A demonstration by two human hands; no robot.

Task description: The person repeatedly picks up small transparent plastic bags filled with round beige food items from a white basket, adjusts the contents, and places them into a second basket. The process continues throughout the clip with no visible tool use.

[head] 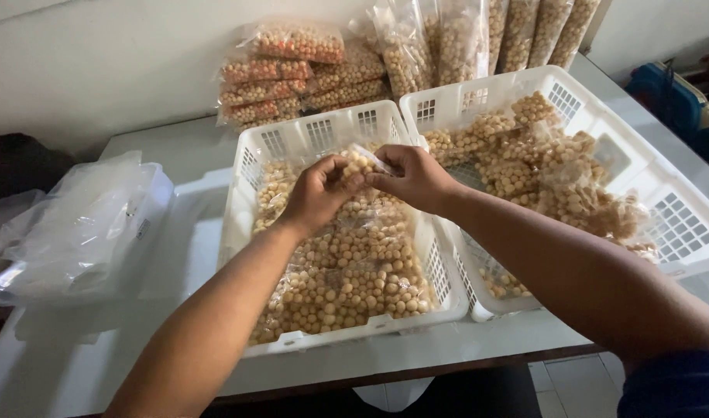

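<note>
Both my hands meet over the left white plastic basket [238, 224], which is full of small clear bags of round tan snack balls. My left hand [317, 193] and my right hand [413, 176] together pinch one small clear bag of snack balls [360, 161] by its top, just above the heap. The bag's lower part is hidden behind my fingers. A second white basket [683, 232] stands to the right, touching the first, and holds more bags of the same snacks.
Sealed packs of snack balls [292, 73] are stacked against the wall behind the baskets, with taller bags [463, 39] leaning upright beside them. A pile of empty clear plastic bags [83, 224] lies on a white box at the left. Blue objects [676, 101] sit at the far right.
</note>
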